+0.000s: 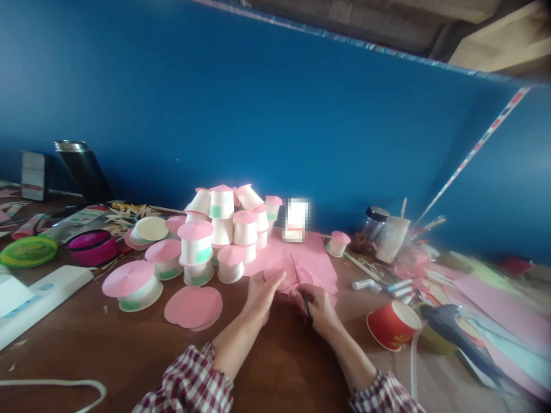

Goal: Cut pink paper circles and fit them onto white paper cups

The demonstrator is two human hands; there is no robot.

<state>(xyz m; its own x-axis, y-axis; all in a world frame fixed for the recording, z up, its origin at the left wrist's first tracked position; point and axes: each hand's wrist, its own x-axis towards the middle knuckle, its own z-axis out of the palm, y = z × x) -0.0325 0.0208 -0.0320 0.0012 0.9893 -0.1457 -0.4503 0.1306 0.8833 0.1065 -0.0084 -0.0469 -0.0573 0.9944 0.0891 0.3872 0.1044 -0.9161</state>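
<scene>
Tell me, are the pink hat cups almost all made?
Many look done: a pile of white cups with pink tops stands by the wall, and cut pink discs lie ready. The left hand holds a pink paper piece while the right hand works a thin dark tool on it. Seemingly left: more pink sheet and a red cup without a top.

A craft workshop: a brown table (86, 344) at frame bottom crowded with pink-capped paper cups (224, 229), pink paper (318, 258), markers (400, 285) and a glue gun (456, 330).
</scene>
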